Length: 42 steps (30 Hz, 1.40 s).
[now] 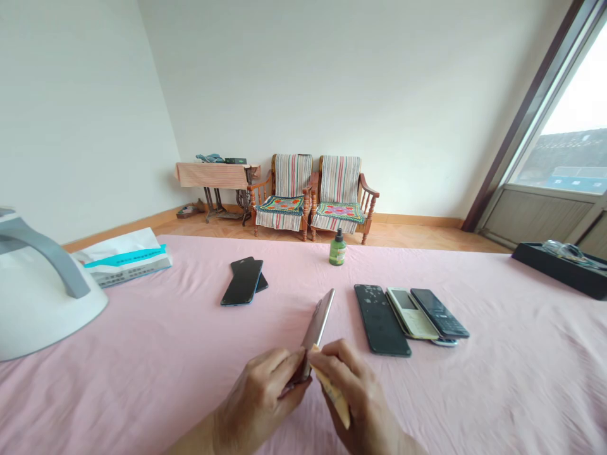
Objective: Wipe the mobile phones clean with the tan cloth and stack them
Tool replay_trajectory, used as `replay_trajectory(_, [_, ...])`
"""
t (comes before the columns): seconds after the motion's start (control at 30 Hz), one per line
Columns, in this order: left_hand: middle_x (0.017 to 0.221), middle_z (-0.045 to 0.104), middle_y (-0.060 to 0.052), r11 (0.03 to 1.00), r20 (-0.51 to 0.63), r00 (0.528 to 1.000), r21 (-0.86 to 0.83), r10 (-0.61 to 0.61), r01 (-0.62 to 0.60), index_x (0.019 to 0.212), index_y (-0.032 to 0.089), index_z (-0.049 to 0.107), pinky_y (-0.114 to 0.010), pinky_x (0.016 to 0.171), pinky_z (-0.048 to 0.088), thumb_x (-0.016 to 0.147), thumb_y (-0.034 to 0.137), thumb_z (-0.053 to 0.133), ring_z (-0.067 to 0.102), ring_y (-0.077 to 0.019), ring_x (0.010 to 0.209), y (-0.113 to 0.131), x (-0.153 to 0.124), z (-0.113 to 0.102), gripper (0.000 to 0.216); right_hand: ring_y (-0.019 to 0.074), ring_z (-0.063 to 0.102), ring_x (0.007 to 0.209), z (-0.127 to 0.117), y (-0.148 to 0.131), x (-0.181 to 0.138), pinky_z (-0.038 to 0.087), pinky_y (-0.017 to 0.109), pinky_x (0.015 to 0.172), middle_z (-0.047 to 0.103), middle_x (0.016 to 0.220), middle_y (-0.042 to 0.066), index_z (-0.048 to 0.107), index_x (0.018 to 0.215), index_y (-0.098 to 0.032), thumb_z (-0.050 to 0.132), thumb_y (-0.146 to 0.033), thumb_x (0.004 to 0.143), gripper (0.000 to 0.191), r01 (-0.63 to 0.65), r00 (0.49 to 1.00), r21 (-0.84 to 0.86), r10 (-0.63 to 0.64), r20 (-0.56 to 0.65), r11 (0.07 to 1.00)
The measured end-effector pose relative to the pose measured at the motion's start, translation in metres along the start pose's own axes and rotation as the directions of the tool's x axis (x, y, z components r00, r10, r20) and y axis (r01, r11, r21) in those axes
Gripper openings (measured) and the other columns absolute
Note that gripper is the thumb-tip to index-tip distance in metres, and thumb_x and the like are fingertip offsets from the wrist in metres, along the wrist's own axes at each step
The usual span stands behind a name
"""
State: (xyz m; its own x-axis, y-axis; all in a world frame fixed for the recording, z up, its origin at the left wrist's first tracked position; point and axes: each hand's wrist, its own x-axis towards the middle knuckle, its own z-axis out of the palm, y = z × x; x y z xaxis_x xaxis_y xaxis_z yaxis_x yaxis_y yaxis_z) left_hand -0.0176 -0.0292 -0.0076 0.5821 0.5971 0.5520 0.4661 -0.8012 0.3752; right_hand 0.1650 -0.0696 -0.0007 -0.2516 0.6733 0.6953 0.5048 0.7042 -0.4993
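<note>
My left hand [265,395] is closed around the lower end of a smartphone [318,322], held tilted on edge above the pink cloth. In my right hand [353,392] is a folded yellowish cloth [334,395], pressed against the phone's lower edge. Left of them, a dark smartphone [243,282] lies across another dark phone [262,283]. To the right are a large black phone with a marked screen [382,319], a pale keypad phone [412,313] and a dark keypad phone [440,313]. Part of another device [444,342] shows beneath them.
A green spray bottle [337,248] stands near the table's far edge. At left are a white kettle [42,309] and a tissue pack [126,256]. A black box [559,268] with cables sits at the far right. Two wooden chairs [372,193] stand beyond the table.
</note>
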Motion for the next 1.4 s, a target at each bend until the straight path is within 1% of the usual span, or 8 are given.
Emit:
replay_trajectory(0.13, [0.073,0.057,0.0,0.999,-0.024,0.999,0.02,0.032,-0.031,0.096,0.019,0.057,-0.022,0.058,0.047,0.09,0.013,0.048,0.059,-0.0145,0.065,-0.002,0.0,0.001,0.012,0.0175,0.058,0.083,0.001,-0.002,0.003,0.053,0.027,0.07,0.056,0.093,0.011,0.052,0.12,-0.014,0.042,-0.005,0.088,0.035,0.097,0.994,-0.062,-0.093,0.054,0.993])
replay_trajectory(0.27, [0.069,0.056,0.0,0.993,-0.055,0.996,0.093,0.074,-0.069,0.089,0.018,0.058,-0.023,0.055,0.047,0.089,0.013,0.048,0.058,-0.0143,0.061,-0.002,0.001,0.002,0.012,0.0171,0.058,0.081,-0.003,0.022,0.017,0.052,0.028,0.071,0.057,0.09,0.007,0.06,0.107,-0.019,0.043,-0.007,0.088,0.029,-0.063,0.998,-0.136,0.064,0.002,0.989])
replay_trajectory(0.37, [0.071,0.058,-0.001,0.989,-0.046,0.994,0.114,0.102,-0.096,0.095,0.017,0.058,-0.023,0.056,0.047,0.089,0.012,0.047,0.059,-0.0149,0.062,-0.002,0.0,0.003,0.014,0.017,0.058,0.08,-0.005,0.031,0.021,0.051,0.028,0.069,0.057,0.09,0.007,0.061,0.107,-0.021,0.044,-0.007,0.087,0.03,-0.108,0.994,-0.159,0.105,-0.032,0.981])
replay_trajectory(0.63, [0.066,0.053,0.001,0.994,-0.065,0.996,0.096,0.056,-0.05,0.081,0.019,0.053,-0.022,0.053,0.043,0.089,0.013,0.045,0.056,-0.0136,0.06,-0.002,0.001,0.002,0.013,0.0173,0.059,0.083,0.004,0.002,0.007,0.053,0.027,0.071,0.057,0.092,0.009,0.057,0.116,-0.017,0.043,-0.006,0.087,0.035,0.018,0.999,-0.032,-0.017,0.031,0.999])
replay_trajectory(0.83, [0.061,0.05,0.003,0.985,-0.163,0.982,0.157,0.099,-0.073,0.077,0.019,0.053,-0.021,0.05,0.04,0.088,0.01,0.044,0.052,-0.0116,0.053,0.0,0.007,0.0,0.017,0.0155,0.06,0.078,-0.002,0.045,0.036,0.051,0.027,0.071,0.059,0.088,0.006,0.064,0.107,-0.02,0.047,-0.009,0.087,0.029,-0.102,0.993,-0.123,0.095,-0.068,0.987])
replay_trajectory(1.1, [0.063,0.051,0.002,0.982,-0.141,0.984,0.17,0.111,-0.086,0.079,0.018,0.053,-0.022,0.051,0.04,0.09,0.012,0.044,0.052,-0.012,0.054,0.0,0.006,0.0,0.015,0.0155,0.06,0.072,-0.01,0.087,0.063,0.049,0.028,0.068,0.06,0.081,0.005,0.069,0.097,-0.015,0.052,-0.01,0.083,0.022,-0.208,0.972,-0.188,0.181,-0.151,0.96])
replay_trajectory(1.23, [0.063,0.051,0.002,0.978,-0.133,0.984,0.184,0.121,-0.095,0.078,0.018,0.052,-0.022,0.051,0.04,0.09,0.012,0.043,0.052,-0.0121,0.054,-0.001,0.005,0.002,0.017,0.0152,0.06,0.07,-0.011,0.082,0.061,0.048,0.026,0.066,0.06,0.079,0.004,0.069,0.097,-0.014,0.051,-0.012,0.085,0.021,-0.244,0.962,-0.176,0.216,-0.166,0.954])
replay_trajectory(1.4, [0.065,0.052,0.002,0.983,-0.135,0.987,0.174,0.09,-0.066,0.08,0.019,0.053,-0.022,0.053,0.04,0.09,0.012,0.044,0.053,-0.0121,0.056,-0.001,0.004,0.003,0.015,0.0138,0.058,0.07,-0.002,0.052,0.043,0.046,0.023,0.063,0.059,0.082,0.004,0.068,0.101,-0.02,0.048,-0.013,0.088,0.025,-0.22,0.973,-0.115,0.209,-0.102,0.969])
